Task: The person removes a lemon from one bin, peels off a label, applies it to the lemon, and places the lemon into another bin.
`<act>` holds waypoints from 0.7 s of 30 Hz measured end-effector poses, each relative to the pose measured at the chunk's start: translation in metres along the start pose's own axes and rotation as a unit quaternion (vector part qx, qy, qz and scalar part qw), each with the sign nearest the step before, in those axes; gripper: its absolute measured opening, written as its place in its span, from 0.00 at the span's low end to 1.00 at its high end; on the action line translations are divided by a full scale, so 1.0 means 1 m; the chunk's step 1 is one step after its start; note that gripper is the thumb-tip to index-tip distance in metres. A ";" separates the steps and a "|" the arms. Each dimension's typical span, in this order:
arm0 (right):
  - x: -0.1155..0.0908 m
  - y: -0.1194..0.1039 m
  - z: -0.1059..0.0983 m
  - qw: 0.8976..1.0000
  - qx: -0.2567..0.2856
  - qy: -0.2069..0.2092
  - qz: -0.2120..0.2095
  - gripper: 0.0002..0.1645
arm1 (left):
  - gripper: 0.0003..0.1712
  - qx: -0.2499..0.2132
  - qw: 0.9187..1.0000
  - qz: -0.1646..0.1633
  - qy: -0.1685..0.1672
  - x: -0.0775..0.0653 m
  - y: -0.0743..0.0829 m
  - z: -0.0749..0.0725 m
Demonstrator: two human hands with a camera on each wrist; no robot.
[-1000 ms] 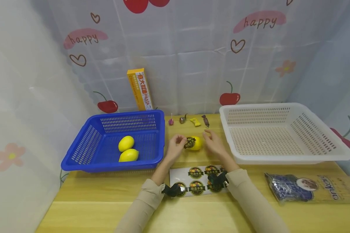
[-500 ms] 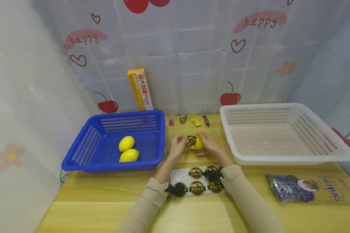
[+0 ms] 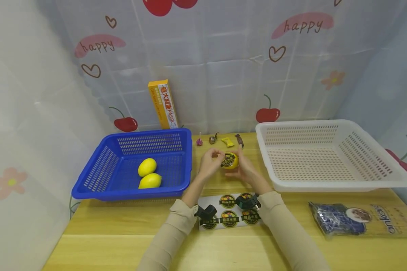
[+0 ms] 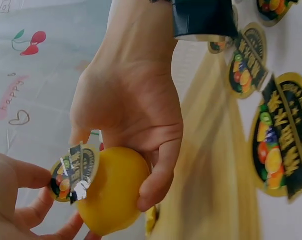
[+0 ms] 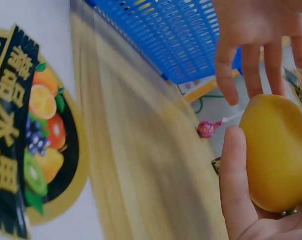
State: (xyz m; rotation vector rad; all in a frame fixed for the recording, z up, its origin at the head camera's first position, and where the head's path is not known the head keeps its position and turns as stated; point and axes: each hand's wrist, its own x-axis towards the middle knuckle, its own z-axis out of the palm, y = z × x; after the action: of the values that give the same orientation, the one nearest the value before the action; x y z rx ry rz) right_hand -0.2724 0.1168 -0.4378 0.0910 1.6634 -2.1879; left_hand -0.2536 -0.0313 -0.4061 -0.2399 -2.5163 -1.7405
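Note:
My right hand [image 3: 248, 171] holds a yellow lemon [image 4: 118, 195] above the table, thumb and fingers around its sides. My left hand [image 3: 209, 163] pinches the edge of a round black-and-gold fruit sticker [image 4: 73, 175] between thumb and finger. The sticker lies against the lemon's side facing the left hand; how much of it adheres cannot be told. In the right wrist view, the left hand's fingers reach over the lemon [image 5: 275, 160] from above, and the sticker shows only at the right edge. Below the wrists lies a white sticker sheet [image 3: 220, 210] with several similar stickers.
A blue basket [image 3: 132, 194] with two lemons [image 3: 149, 175] stands at left, a white basket [image 3: 329, 184] at right. Several wrapped candies [image 3: 227, 142] line the back. A pasta box [image 3: 163, 104] stands behind the blue basket; a pasta bag [image 3: 366, 219] lies front right.
My right hand has moved in from beside the lemon, taken hold of it and raised it slightly. The left hand has shifted a little right and up, still pinching the sticker.

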 end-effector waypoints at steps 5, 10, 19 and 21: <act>-0.002 -0.003 0.002 1.000 0.002 -0.014 -0.023 0.53 | 0.09 0.057 0.997 0.039 -0.034 0.007 0.013 -0.002; -0.004 -0.005 0.003 0.999 -0.003 -0.021 -0.030 0.57 | 0.07 0.086 0.994 0.051 -0.048 0.012 0.019 -0.005; -0.008 -0.010 0.008 0.997 -0.059 -0.026 -0.052 0.58 | 0.10 0.063 0.991 0.091 -0.069 0.015 0.009 -0.006; -0.009 -0.012 0.009 0.996 -0.063 -0.031 -0.054 0.58 | 0.14 0.054 0.993 0.087 -0.061 0.014 0.006 -0.005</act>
State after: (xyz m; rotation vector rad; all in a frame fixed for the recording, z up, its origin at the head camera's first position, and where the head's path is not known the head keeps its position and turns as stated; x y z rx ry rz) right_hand -0.2662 0.1130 -0.4217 -0.1015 1.8056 -2.1318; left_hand -0.2666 -0.0325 -0.3970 -0.5570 -2.5725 -1.5654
